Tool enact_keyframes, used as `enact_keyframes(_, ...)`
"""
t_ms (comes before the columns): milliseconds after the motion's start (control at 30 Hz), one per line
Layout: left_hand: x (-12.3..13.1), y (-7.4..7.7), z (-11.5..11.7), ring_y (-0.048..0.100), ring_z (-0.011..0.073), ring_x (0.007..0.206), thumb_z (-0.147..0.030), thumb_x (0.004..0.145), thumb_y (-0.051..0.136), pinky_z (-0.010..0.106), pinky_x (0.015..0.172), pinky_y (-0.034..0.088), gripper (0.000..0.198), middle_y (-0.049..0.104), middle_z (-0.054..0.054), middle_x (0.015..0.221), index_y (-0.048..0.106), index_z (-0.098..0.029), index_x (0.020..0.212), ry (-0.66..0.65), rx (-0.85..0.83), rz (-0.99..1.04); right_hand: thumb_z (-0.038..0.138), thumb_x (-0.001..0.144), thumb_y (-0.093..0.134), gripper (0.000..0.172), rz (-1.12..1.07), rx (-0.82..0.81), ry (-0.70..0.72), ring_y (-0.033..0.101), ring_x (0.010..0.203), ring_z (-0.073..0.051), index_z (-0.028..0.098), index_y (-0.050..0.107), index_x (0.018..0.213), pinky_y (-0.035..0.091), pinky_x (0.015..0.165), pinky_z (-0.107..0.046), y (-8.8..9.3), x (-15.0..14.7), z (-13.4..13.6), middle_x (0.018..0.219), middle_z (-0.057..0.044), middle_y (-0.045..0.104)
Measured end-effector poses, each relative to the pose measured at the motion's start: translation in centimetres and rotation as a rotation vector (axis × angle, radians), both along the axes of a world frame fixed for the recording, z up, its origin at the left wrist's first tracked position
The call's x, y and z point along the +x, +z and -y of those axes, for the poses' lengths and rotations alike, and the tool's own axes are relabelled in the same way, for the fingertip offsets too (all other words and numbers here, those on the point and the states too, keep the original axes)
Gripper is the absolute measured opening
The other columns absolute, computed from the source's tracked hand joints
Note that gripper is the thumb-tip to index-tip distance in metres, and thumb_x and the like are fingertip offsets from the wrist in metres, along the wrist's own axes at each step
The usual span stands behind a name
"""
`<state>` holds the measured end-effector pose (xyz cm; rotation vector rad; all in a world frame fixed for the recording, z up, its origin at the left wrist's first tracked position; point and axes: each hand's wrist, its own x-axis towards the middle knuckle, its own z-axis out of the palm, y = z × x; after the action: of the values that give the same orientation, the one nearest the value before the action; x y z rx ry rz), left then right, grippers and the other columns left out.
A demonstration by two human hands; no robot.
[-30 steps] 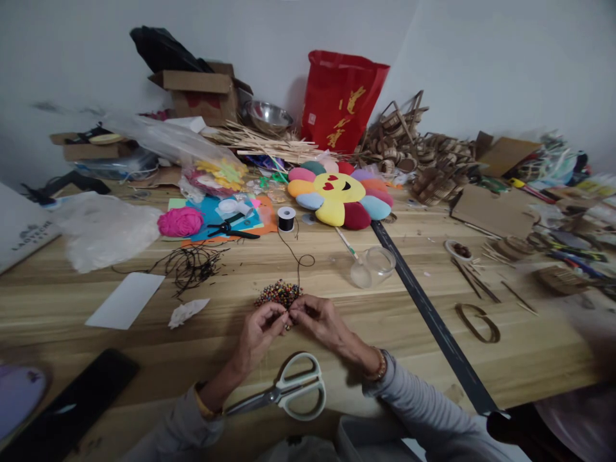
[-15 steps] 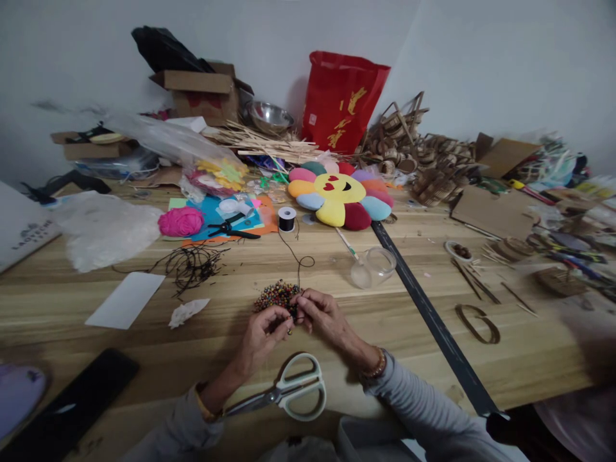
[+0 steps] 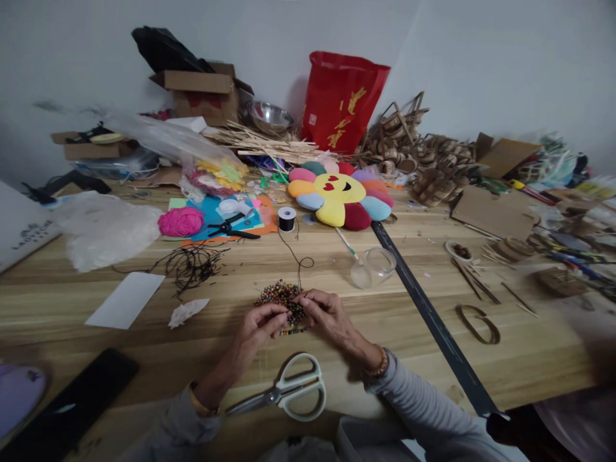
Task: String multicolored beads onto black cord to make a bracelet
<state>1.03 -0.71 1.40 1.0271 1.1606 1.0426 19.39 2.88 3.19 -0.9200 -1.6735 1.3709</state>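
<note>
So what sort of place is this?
Most likely a craft workbench, perhaps a home hobby room: a pile of coloured beads by a spool of black thread, scissors, and heaps of wooden sticks on a cluttered wooden table.

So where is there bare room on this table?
Bare wood lies between the paper scrap and the beads, between the right hand and the black strip, and right of that strip, this side of the brown loop. The back, around the flower cushion and red bag, and the right edge are crowded.
</note>
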Motion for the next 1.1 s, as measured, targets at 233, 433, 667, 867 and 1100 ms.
enact_keyframes(233,0.0,0.3,0.3,0.044,0.0092,0.049,-0.046,0.071,0.068,0.020,0.046,0.034,0.037,0.059,-0.001,0.058,0.071,-0.012,0.086,-0.058,-0.006,-0.057,0.045,0.093,0.049,0.038,0.107,0.064,0.034,0.044,0.052,-0.008,0.012,0.065,0.082,0.034,0.050,-0.019,0.1,0.1,0.3,0.057,0.002,0.049)
enact_keyframes(433,0.5,1.1,0.3,0.048,0.0104,0.052,-0.043,0.073,0.066,0.021,0.048,0.038,0.030,0.061,0.000,0.060,0.070,-0.013,0.074,-0.122,0.123,-0.095,0.043,0.095,0.047,0.037,0.096,0.113,0.086,0.049,0.054,-0.009,0.012,0.065,0.088,0.039,0.052,-0.019,-0.1,-0.2,0.7,0.062,0.000,0.055)
enact_keyframes(667,0.8,0.6,0.5,0.051,0.0104,0.048,-0.047,0.073,0.068,0.020,0.044,0.036,0.033,0.059,-0.001,0.058,0.063,-0.014,0.074,-0.174,0.053,-0.014,0.036,0.096,0.045,0.034,0.138,0.249,0.109,0.052,0.062,-0.010,0.012,0.066,0.084,0.041,0.060,-0.020,0.8,-0.4,1.0,0.069,-0.002,0.060)
enact_keyframes(867,0.6,0.2,0.5,0.048,0.0091,0.052,-0.042,0.075,0.067,0.019,0.047,0.035,0.029,0.060,0.000,0.061,0.062,-0.014,0.071,-0.183,-0.010,0.044,0.030,0.097,0.045,0.027,0.166,0.318,0.106,0.057,0.072,-0.013,0.014,0.066,0.090,0.045,0.069,-0.023,0.9,-0.1,0.8,0.077,-0.005,0.064)
enact_keyframes(1100,0.4,0.3,0.1,0.051,0.0111,0.058,-0.039,0.068,0.073,0.022,0.057,0.040,0.027,0.060,-0.001,0.061,0.060,-0.015,0.067,-0.099,0.016,0.066,0.025,0.092,0.052,0.013,0.237,0.358,0.117,0.056,0.069,-0.012,0.015,0.058,0.095,0.045,0.063,-0.021,0.9,0.2,0.6,0.080,-0.004,0.060)
